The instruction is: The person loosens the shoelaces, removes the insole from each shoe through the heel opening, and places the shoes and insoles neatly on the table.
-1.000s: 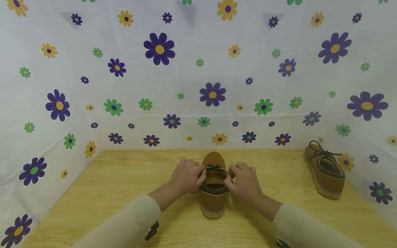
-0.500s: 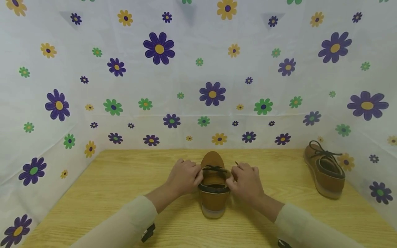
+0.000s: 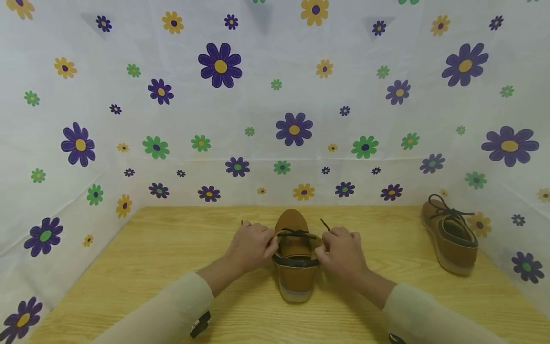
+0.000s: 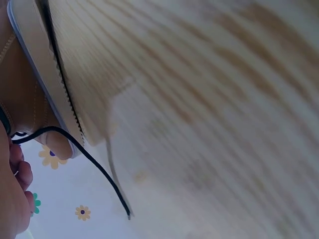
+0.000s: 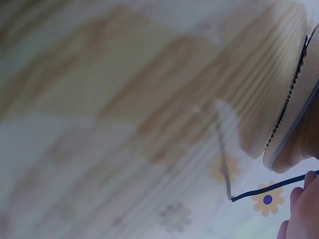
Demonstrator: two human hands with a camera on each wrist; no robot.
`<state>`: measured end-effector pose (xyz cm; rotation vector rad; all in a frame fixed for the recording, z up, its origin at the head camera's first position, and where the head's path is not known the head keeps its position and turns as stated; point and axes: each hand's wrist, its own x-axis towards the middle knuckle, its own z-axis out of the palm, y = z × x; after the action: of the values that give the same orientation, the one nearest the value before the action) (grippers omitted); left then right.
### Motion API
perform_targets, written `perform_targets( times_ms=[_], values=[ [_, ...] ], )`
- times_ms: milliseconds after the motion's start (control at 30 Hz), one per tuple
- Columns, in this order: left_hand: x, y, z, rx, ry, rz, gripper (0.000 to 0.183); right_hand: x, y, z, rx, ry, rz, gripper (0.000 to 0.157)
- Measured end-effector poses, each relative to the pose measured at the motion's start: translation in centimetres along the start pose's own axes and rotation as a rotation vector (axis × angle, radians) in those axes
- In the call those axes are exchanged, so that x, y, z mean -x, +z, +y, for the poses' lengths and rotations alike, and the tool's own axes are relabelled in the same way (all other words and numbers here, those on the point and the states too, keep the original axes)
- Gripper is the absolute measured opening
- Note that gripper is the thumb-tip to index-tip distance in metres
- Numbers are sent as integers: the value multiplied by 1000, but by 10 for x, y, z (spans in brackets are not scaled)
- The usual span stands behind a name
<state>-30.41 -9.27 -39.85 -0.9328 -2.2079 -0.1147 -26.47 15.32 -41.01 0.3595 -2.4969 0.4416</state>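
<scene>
A brown leather shoe (image 3: 295,279) stands upright mid-table, its heel toward me and its toe toward the back. A dark shoelace (image 3: 296,233) crosses over its tongue. My left hand (image 3: 251,246) holds the lace at the shoe's left side, fingers curled. On the opposite side my right hand (image 3: 345,254) pinches the lace too. Past the left fingers a free lace end (image 4: 94,162) hangs out in the left wrist view. Another loose lace end (image 5: 266,189) sticks out beyond the right fingers in the right wrist view. The exact pinch points are hidden by the fingers.
A matching brown shoe (image 3: 460,253) with its lace tied in a bow stands at the table's right edge. The wood-grained table (image 3: 180,243) is enclosed at back and sides by a white flowered cloth (image 3: 258,105).
Both hands have drawn slightly apart, the left moving further left, pulling the lace tauter. Lace ends now show above both hands. The shoe's toe has shifted slightly left.
</scene>
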Motion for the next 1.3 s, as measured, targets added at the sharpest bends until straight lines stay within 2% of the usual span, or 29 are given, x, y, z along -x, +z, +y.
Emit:
perform_targets(
  times_ms=[233, 433, 600, 667, 833, 1000, 1133, 1233, 1300],
  values=[
    [-4, -4, 7, 10, -10, 16, 26, 0, 3, -2, -8, -48, 49, 18],
    [-7, -5, 12, 27, -25, -36, 22, 0, 3, -2, 38, -119, 96, 16],
    [-16, -8, 15, 88, 40, -76, 19, 0, 4, -1, 62, -148, 121, 16],
    [-21, -9, 16, 110, 65, -112, 21, 0, 4, -1, 66, -154, 127, 16],
    [-37, -12, 20, 92, 78, -270, 36, 0, 5, -1, 55, -168, 150, 14],
    [-53, -14, 27, -18, 51, -422, 47, -1, 7, -1, 44, -184, 168, 14],
    [-60, -16, 33, -124, 36, -534, 45, -1, 7, -1, 39, -177, 162, 16],
    [-62, -17, 36, -179, 68, -558, 33, 0, 7, -2, 38, -173, 152, 16],
    [-61, -16, 36, -205, 100, -529, 24, -1, 6, -3, 39, -176, 151, 16]
  ],
)
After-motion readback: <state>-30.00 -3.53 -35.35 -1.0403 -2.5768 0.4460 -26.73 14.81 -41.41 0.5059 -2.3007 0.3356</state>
